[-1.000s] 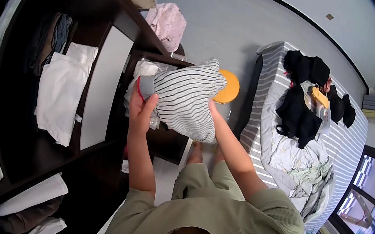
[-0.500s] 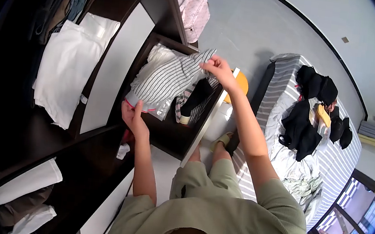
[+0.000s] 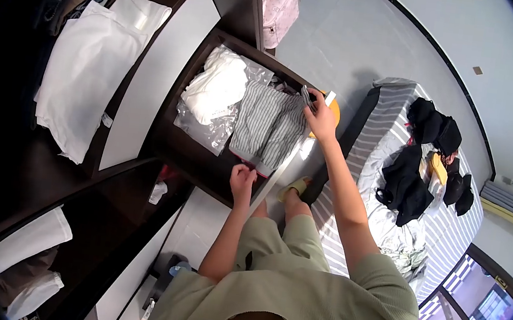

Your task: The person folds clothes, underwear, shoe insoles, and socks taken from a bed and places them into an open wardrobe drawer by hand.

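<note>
A grey-and-white striped garment (image 3: pixel 267 123) with a pinkish-red lower edge lies in the right part of the open drawer (image 3: pixel 210 168). My right hand (image 3: pixel 321 118) pinches its upper right corner beside the drawer front. At the near edge, my left hand (image 3: pixel 242 182) has its fingers curled at the reddish trim, closed on the cloth. To the left of the garment, white folded clothing (image 3: pixel 217 86) rests on a clear plastic bag (image 3: pixel 209 134) in the same drawer.
White garments (image 3: pixel 92 75) hang over a shelf on the left, near dark trousers. A bed (image 3: pixel 396 100) on the right bears black clothing (image 3: pixel 409 184) and a yellow item (image 3: pixel 438 168). Behind the drawer stands a pink bag (image 3: pixel 278 12). A yellow stool (image 3: pixel 333 110) is beyond the drawer front.
Both hands have moved the striped garment rightward and lowered it over the dark clothes in the drawer. The white clothing and plastic bag are now uncovered.
</note>
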A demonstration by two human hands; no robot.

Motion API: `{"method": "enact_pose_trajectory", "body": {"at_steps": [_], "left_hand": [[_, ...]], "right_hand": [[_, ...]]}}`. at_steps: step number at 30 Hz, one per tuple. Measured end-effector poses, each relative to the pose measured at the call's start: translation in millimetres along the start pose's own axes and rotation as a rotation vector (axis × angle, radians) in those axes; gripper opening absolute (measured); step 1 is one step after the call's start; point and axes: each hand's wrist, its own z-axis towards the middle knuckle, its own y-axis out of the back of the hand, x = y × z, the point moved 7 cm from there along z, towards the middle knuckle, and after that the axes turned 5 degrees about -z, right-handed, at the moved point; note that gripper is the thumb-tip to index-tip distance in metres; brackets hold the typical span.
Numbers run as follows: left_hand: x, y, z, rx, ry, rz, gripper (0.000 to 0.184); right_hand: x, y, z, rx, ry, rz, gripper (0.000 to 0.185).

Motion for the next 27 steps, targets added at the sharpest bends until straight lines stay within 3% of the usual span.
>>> {"method": "enact_pose_trajectory", "body": {"at_steps": [4, 7, 9, 10, 11, 12, 13, 14, 17, 19, 21, 23, 27], "left_hand": [[-25.6, -37.9, 19.6, 0.188, -0.427, 0.703, 0.040], [-14.4, -55.6, 27.0, 0.285, -0.226, 0.849, 0.042], [-16.5, -49.9, 38.8, 0.272, -0.197, 0.887, 0.037], [-17.3, -45.5, 46.0, 0.266, -0.182, 0.905, 0.034], [-22.3, -31.2, 56.4, 0.130, -0.150, 0.874, 0.030], [-33.2, -18.7, 64.2, 0.044, -0.208, 0.813, 0.036], [-59.0, -22.8, 63.1, -0.045, -0.415, 1.002, 0.044], [-79.8, -32.0, 58.5, -0.132, -0.624, 1.186, 0.052], [-60.7, -62.9, 62.2, 0.150, -0.605, 1.419, 0.078], [-27.9, -59.9, 75.2, 0.232, -0.402, 1.555, 0.088], [4.8, -53.2, 82.0, 0.301, -0.234, 1.649, 0.100], [21.3, -49.6, 84.7, 0.321, -0.258, 1.695, 0.103], [34.1, -44.5, 92.7, 0.355, -0.263, 1.725, 0.108]], "right_hand": [[8.4, -27.3, 11.2, -0.016, 0.136, 0.331, 0.037], [8.6, -46.7, 23.4, 0.007, 0.134, 0.517, 0.033], [12.1, -51.5, 28.1, -0.011, 0.107, 0.571, 0.033], [18.2, -46.9, 27.6, -0.091, 0.157, 0.430, 0.033], [23.7, -42.1, 25.2, -0.170, 0.204, 0.286, 0.034], [33.7, -35.4, 20.9, -0.249, 0.249, 0.140, 0.035], [51.8, -28.7, 12.0, -0.344, 0.341, 0.011, 0.034], [62.1, -51.3, 4.3, -0.207, 0.448, -0.144, 0.038], [60.4, -104.7, -13.6, 0.025, 0.426, -0.460, 0.056], [42.8, -133.1, -14.5, 0.211, 0.345, -0.668, 0.071], [23.8, -143.7, -18.1, 0.320, 0.291, -0.769, 0.075], [7.0, -154.9, -16.8, 0.448, 0.219, -0.907, 0.084], [2.4, -161.7, -0.1, 0.458, 0.138, -0.925, 0.099]]}}
